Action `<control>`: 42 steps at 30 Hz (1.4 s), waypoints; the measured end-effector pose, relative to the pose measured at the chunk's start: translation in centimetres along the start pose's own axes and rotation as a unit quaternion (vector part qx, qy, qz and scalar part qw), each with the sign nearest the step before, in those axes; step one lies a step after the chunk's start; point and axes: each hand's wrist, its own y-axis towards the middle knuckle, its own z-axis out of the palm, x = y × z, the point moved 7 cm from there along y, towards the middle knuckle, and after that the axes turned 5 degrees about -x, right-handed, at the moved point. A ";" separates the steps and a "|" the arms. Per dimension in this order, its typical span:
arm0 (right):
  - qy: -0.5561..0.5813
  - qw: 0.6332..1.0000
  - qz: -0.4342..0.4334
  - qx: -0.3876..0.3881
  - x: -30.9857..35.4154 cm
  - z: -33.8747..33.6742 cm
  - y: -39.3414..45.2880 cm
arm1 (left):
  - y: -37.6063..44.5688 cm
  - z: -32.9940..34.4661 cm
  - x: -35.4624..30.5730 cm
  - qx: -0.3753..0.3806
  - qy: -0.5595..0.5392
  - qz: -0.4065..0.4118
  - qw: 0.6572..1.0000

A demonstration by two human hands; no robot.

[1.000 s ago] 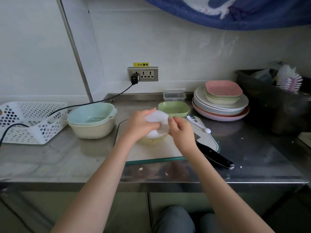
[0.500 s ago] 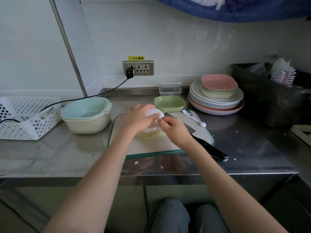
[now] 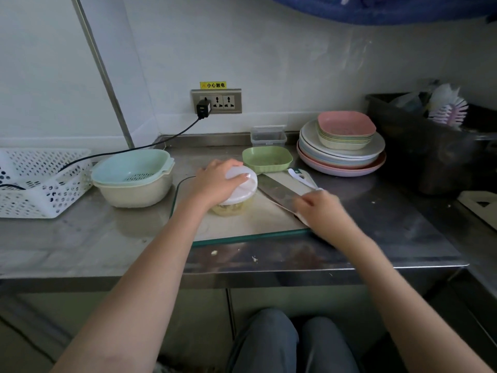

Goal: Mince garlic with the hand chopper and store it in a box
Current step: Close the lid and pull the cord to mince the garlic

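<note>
The hand chopper (image 3: 236, 195) stands upright on the glass cutting board (image 3: 250, 224), its axis vertical, white domed lid up and the clear bowl below showing pale chopped garlic (image 3: 231, 208). The left hand (image 3: 217, 183) lies over the lid from the left, palm down, fingers curled round the dome and clamped on it, the forearm reaching in straight from the lower left. The right hand (image 3: 320, 211) is blurred; it sits to the right of the chopper and apart from it, low over the board's right edge, fingers bent and drawn together as if pinching something pale, though whether they hold anything cannot be told. Between the two hands lies a cleaver (image 3: 279, 193), its blade flat on the board, long axis running from beside the chopper's lid down toward the right hand. Just beyond the left hand's fingertips sits a green dish (image 3: 267, 158), and behind that a small clear storage box (image 3: 268, 135) against the wall. Left of the left hand stands a colander bowl (image 3: 133, 179); beyond the right hand, a stack of plates (image 3: 341, 152).
</note>
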 end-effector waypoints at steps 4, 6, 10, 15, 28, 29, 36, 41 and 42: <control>-0.038 0.997 0.062 -0.023 -0.3 -1.9 -0.3 | -0.1 0.1 -0.2 -0.001 0.022 0.003 1.000; -0.017 0.999 -0.031 -0.015 3.9 0.8 -0.6 | -0.2 0.1 -0.4 -0.004 0.022 0.005 1.000; -0.050 0.998 -0.041 -0.002 3.9 1.3 -0.9 | -0.1 -0.2 0.1 -0.003 -0.003 0.000 1.000; -0.249 0.968 0.015 -0.019 0.6 -3.0 -1.3 | 0.0 -0.1 0.0 -0.003 -0.004 0.002 1.000; -0.274 0.960 0.004 -0.064 1.6 -1.2 0.0 | -0.3 -0.5 0.5 -0.019 0.012 -0.011 1.000; -0.253 0.966 -0.022 -0.043 3.3 0.5 0.0 | -0.4 -0.4 0.5 -0.018 0.018 -0.009 1.000; -0.255 0.964 0.009 -0.079 0.3 -2.5 -0.7 | -0.4 -0.9 1.7 -0.032 -0.006 -0.017 0.999; -0.224 0.972 -0.004 -0.077 3.3 -1.7 -0.9 | -0.6 -0.6 1.1 -0.035 0.003 -0.016 0.999; -0.205 0.976 -0.049 -0.057 6.0 0.1 -1.5 | -0.6 -0.7 1.1 -0.036 0.003 -0.016 0.999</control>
